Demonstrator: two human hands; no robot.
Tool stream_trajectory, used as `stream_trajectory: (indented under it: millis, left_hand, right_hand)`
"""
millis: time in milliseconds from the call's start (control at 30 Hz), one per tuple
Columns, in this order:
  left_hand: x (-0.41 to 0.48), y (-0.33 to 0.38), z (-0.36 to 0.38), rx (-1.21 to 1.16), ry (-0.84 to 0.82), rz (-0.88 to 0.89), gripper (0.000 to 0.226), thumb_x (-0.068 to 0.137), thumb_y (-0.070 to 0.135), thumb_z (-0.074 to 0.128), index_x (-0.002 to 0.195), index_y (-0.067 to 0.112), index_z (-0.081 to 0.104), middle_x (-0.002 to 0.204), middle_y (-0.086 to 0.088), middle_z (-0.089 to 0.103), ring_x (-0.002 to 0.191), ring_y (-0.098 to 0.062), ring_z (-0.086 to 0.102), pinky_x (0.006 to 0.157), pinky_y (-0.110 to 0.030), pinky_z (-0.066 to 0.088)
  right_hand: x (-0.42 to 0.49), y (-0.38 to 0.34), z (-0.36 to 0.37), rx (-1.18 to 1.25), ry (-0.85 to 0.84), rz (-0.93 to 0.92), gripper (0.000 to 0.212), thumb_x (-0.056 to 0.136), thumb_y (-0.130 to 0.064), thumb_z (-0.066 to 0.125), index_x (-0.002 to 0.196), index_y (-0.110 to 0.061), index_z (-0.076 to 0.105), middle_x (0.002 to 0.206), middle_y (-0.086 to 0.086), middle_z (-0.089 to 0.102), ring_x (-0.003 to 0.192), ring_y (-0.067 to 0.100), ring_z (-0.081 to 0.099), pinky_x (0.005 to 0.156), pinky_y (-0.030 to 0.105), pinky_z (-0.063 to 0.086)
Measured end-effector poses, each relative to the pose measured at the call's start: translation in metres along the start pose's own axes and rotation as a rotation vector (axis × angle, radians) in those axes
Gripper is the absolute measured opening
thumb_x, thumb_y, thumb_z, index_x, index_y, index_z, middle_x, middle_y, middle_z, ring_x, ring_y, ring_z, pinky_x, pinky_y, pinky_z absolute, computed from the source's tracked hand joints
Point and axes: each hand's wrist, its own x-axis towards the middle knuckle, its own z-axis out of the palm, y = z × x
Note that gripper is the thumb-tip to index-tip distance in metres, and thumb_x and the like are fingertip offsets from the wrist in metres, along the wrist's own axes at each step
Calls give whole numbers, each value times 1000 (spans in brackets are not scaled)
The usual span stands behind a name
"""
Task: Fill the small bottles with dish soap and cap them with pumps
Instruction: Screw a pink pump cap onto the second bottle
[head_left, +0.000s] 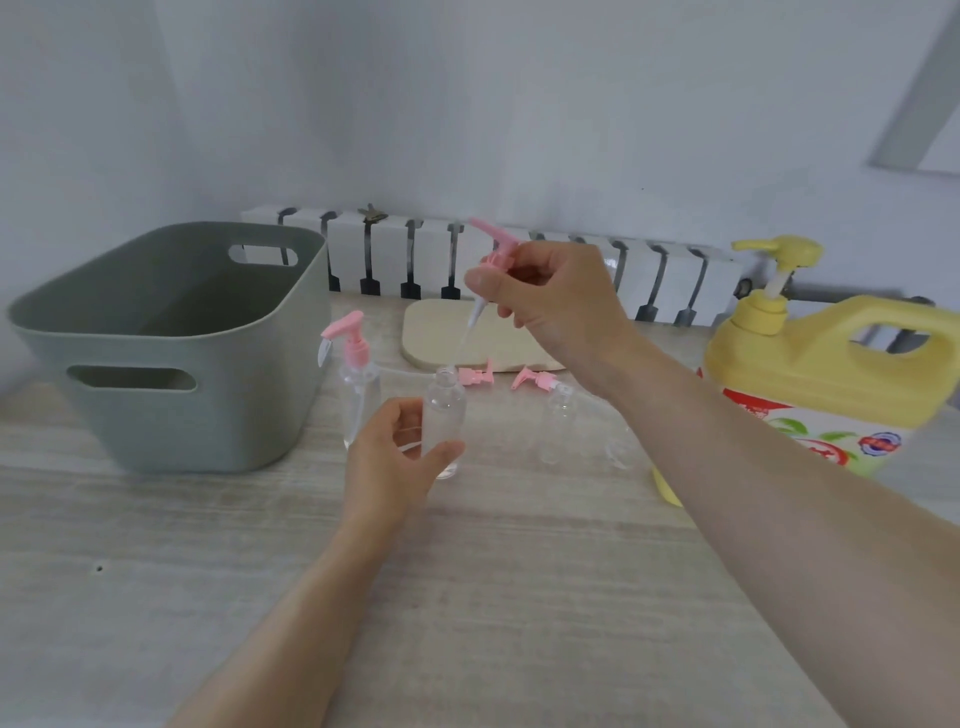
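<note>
On the tabletop (519, 571), head view: pink pump (493, 249) poised over an open small bottle (444, 415).
Left hand (395, 457) curls round the bottle, thumb in front, holding it upright on the tabletop. Right hand (550, 301) pinches the pump by its collar, above the bottle; the dip tube (475, 312) slants down to the bottle mouth, entry not discernible. Just left stands a capped bottle (358, 384) with a pink pump fitted. Two loose pumps (475, 375) lie behind, against a beige board (441, 332). Another clear bottle (561, 421) stands uncapped to the right. The yellow dish soap jug (831, 374) stands far right, a green bin (171, 343) far left.
</note>
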Motion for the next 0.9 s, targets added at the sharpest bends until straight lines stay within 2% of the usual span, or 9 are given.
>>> stream_trajectory:
  millis: [100, 200, 300, 500, 567, 633, 733, 833, 900]
  left_hand:
    - [0, 0, 0, 9, 11, 1, 37, 71, 14, 85, 100, 24, 64, 97, 10, 70, 96, -8, 66, 87, -32, 54]
    - [-1, 0, -1, 14, 21, -1, 39, 70, 15, 86, 101, 24, 64, 98, 10, 70, 96, -8, 66, 86, -29, 54]
    - [-1, 1, -1, 12, 25, -6, 40, 70, 15, 86, 102, 24, 64, 98, 10, 70, 95, -8, 66, 88, -32, 54]
    - [-1, 1, -3, 29, 38, -15, 39, 71, 17, 85, 103, 24, 63, 99, 12, 69, 96, -8, 65, 89, -31, 53]
    - [-1, 1, -3, 19, 44, -18, 39, 72, 15, 85, 104, 22, 63, 100, 11, 69, 96, -6, 65, 86, -26, 52]
    - [-1, 1, -2, 13, 52, -20, 39, 74, 14, 84, 105, 22, 63, 100, 12, 68, 96, -4, 64, 82, -19, 49]
    - [-1, 2, -2, 18, 61, -19, 38, 76, 15, 82, 103, 29, 60, 100, 15, 66, 96, 2, 61, 80, -14, 44]
    - [-1, 1, -2, 24, 76, -15, 38, 77, 15, 81, 104, 30, 58, 100, 15, 66, 94, 4, 60, 78, -11, 42]
    - [-1, 1, -2, 25, 82, -10, 39, 77, 14, 80, 108, 26, 60, 102, 14, 67, 95, 4, 61, 79, -11, 43]
  right_hand:
    - [2, 0, -3, 24, 59, -19, 19, 77, -24, 78, 77, -5, 72, 69, 19, 64, 60, 15, 51, 63, 32, 45]
    - [3, -1, -4, 14, 44, -19, 17, 77, -22, 78, 77, -6, 72, 74, 20, 66, 59, 16, 53, 60, 29, 46]
    - [2, 0, -5, 59, 55, 4, 14, 78, -19, 77, 78, -6, 72, 62, 3, 65, 54, 9, 56, 56, 20, 47]
    - [7, 7, -4, 77, 114, 105, 21, 88, -19, 65, 87, 2, 69, 75, 4, 65, 58, 11, 57, 63, 27, 52]
    - [12, 14, -4, -30, 73, 174, 25, 91, -16, 59, 92, 8, 65, 84, -8, 63, 58, 12, 56, 62, 28, 51]
    - [14, 24, 1, -224, -56, 232, 17, 92, -12, 55, 89, 1, 64, 96, -16, 63, 58, 18, 57, 55, 29, 49]
    - [11, 39, 23, -645, -215, 216, 7, 90, -10, 56, 96, -7, 56, 87, -4, 59, 67, 19, 57, 50, 25, 40]
    - [6, 58, 50, -916, -319, 196, 29, 90, -8, 58, 113, -3, 42, 104, 14, 57, 91, 32, 59, 63, 33, 40]
    - [4, 72, 62, -1003, -366, 195, 27, 88, -3, 56, 111, -4, 42, 106, 14, 58, 90, 32, 58, 68, 36, 42]
